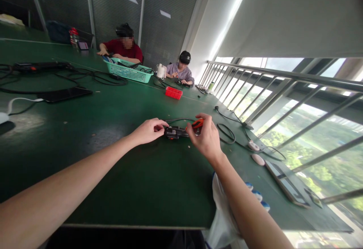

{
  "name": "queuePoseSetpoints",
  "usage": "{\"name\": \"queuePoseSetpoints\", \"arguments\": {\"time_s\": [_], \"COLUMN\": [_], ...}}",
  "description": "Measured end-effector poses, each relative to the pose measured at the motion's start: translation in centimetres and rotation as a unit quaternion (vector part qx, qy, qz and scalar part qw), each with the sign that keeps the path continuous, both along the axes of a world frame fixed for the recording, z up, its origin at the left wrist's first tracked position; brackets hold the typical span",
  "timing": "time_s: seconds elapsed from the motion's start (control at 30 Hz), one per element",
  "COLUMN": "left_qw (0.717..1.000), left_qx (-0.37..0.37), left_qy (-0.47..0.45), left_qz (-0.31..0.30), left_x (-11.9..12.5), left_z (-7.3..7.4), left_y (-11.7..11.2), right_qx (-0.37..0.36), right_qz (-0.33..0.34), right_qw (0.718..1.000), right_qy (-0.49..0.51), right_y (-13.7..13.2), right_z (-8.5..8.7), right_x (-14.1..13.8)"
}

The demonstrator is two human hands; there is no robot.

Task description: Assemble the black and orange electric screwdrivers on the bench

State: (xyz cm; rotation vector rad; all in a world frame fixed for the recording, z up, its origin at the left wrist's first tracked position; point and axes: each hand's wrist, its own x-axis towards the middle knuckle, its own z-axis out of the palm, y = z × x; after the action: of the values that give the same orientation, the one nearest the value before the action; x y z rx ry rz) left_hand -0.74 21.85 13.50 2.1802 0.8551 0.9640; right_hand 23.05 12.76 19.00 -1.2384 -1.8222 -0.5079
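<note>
A black tool body (176,131) with small orange parts lies on the green table in front of me. Bent thumb and fingers of my left hand (148,131) pinch its left end. Over its right end, my right hand (205,137) grips an orange-and-black piece (197,123) between thumb and fingers. Whether that piece is joined to the body is hidden by the hand. A black cord (227,133) lies looped on the table to the right of my right hand.
A red tray (173,92) and a mint-green basket (129,71) stand farther back, near two seated people. At left lie a phone (68,94) and cables. A tablet (286,184) and white-and-blue gloves (222,199) are at right, beside a metal railing (283,75).
</note>
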Motion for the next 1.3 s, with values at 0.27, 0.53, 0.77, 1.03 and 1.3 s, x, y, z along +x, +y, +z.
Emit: {"name": "queuePoseSetpoints", "arguments": {"time_s": [0.27, 0.53, 0.77, 1.03, 1.3], "left_qw": [1.000, 1.000, 0.999, 0.998, 0.998], "left_qx": [0.018, 0.009, 0.016, 0.025, 0.035], "left_qy": [-0.004, 0.001, 0.027, 0.022, 0.029], "left_qz": [-0.009, -0.021, -0.038, -0.047, -0.043], "left_x": [-0.1, -0.3, -0.7, -0.7, -0.7], "left_z": [-0.3, -0.2, -0.2, -0.1, -0.2], "left_y": [0.4, 0.2, 0.4, 0.3, 0.4], "right_qx": [0.013, 0.013, -0.002, -0.030, -0.006], "right_qz": [-0.022, -0.011, -0.005, 0.071, 0.065], "right_qw": [0.996, 0.999, 0.998, 0.997, 0.998], "right_qy": [0.086, 0.041, 0.059, 0.023, -0.007], "right_y": [0.4, 0.3, -0.1, -0.2, -0.5], "right_z": [-0.6, -0.3, -0.7, -1.6, -1.7], "right_x": [0.1, -0.6, -0.5, -2.6, -3.3]}}
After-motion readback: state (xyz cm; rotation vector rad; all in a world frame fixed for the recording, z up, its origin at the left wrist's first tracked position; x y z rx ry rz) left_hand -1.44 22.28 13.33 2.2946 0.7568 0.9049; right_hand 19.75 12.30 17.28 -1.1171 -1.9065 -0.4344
